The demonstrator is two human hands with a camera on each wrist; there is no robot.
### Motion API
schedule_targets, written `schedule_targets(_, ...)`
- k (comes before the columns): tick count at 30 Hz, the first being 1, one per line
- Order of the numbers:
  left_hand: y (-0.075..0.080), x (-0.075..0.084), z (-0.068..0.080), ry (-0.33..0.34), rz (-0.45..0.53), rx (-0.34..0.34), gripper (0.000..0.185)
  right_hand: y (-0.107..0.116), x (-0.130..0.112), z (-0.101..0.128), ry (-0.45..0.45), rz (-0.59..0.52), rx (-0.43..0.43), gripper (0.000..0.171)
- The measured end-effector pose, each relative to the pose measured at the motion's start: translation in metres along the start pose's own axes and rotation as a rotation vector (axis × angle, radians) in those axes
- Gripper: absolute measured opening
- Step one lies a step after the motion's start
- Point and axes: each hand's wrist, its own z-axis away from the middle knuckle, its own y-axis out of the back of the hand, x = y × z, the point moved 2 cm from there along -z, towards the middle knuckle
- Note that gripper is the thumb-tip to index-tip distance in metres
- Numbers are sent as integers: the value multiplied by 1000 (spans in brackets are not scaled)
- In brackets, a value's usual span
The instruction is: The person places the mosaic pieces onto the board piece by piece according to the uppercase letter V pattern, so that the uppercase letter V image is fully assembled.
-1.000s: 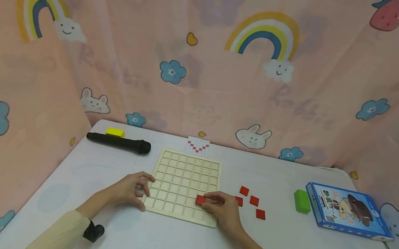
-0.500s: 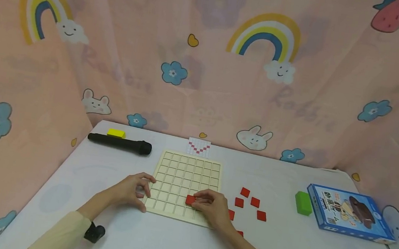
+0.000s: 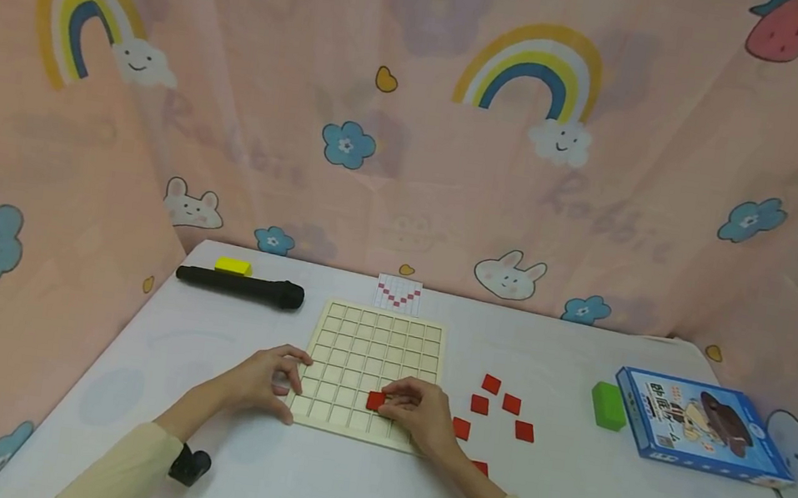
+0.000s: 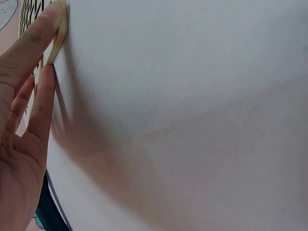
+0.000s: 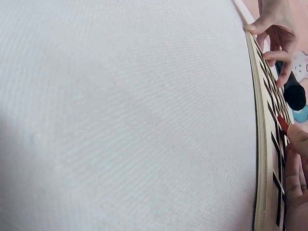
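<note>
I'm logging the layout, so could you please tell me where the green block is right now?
In the head view, the green block lies on the table's right side, just left of the blue box and right of the loose red tiles.

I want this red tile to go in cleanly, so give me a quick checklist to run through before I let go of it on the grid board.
1. Tile in hand: the right hand pinches a red tile over the wooden grid board. Ok.
2. Board steadied: the left hand grips the board's near left corner, fingers on its edge in the left wrist view. Ok.
3. Tile seated flat inside one cell: fingers hide its edges. Cannot tell.
4. Pattern card readable behind the board: in view, nothing covers it. Ok.
5. Spare red tiles within reach, right of the board. Ok.
6. Microphone off the board. Ok.
</note>
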Motion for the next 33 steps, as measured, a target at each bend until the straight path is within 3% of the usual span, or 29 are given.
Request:
schedule_targets(13, -1, -1, -1, 19, 0, 6, 33, -8, 40, -13, 31, 46, 14, 23)
schedule_targets(33, -1, -2, -1, 27, -5, 6, 33, -8, 40, -15, -1, 7, 2, 23)
